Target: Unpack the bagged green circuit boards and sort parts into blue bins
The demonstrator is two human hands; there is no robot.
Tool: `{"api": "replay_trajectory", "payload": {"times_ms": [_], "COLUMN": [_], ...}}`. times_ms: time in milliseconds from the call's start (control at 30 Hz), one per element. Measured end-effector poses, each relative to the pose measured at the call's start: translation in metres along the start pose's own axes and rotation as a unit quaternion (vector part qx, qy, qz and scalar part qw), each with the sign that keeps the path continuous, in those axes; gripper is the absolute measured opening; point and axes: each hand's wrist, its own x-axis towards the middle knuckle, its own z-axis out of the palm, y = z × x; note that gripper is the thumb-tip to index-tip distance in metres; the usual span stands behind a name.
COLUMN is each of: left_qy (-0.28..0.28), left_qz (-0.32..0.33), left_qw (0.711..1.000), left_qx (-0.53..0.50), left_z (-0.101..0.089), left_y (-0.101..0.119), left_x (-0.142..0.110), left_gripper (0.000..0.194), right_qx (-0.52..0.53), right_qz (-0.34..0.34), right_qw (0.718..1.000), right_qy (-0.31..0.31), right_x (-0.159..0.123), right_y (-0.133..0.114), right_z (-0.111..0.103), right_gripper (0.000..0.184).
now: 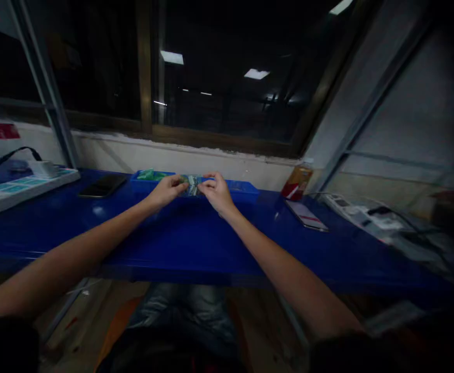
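Note:
Between my two hands is a small, shiny packet (pixel 193 185), pale and greenish with dark stripes, blurred so that its kind does not show. My left hand (pixel 168 190) pinches its left side between thumb and fingers. At the opposite side, my right hand (pixel 217 192) grips it with bent fingers. Both hands are raised just in front of a long blue tray (pixel 244 187) at the back of the table. Bright green pieces (pixel 148 174) lie in the tray's left part. The hands hide the tray's middle.
The blue table (pixel 195 241) runs below a dark window. To the left lie a dark phone (pixel 102 185) and a white power strip (pixel 28 187) with a plug. On the right are another phone (pixel 306 215), a red-brown carton (pixel 297 182) and a second power strip (pixel 366 216) with cables.

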Motion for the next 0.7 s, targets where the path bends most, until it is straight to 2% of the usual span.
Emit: {"api": "replay_trajectory", "payload": {"times_ms": [100,200,367,500,700], "left_qy": [-0.005,-0.005,-0.012,-0.041,-0.019], "left_qz": [-0.003,-0.018,-0.041,-0.068,-0.064], "left_qw": [1.0,1.0,0.998,0.996,0.996], "left_qx": [0.001,-0.013,-0.035,-0.035,-0.051], "left_z": [0.003,0.005,0.006,0.007,0.005], "left_y": [0.002,0.004,0.003,0.002,-0.001], "left_x": [-0.001,-0.002,-0.002,-0.004,-0.004], "left_gripper": [0.013,0.008,0.022,0.028,0.023], "right_qx": [-0.004,-0.014,-0.03,-0.029,-0.039], "right_qz": [0.045,0.064,0.033,0.014,0.074], "right_qw": [0.997,0.993,0.996,0.997,0.99], "right_qy": [-0.064,-0.098,-0.078,-0.068,-0.117], "right_x": [0.001,0.002,0.005,0.005,0.001], "right_y": [0.001,0.004,0.009,0.01,0.009], "right_z": [-0.002,-0.003,-0.003,-0.003,0.0], "right_gripper": [0.028,0.02,0.013,0.013,0.012]}}
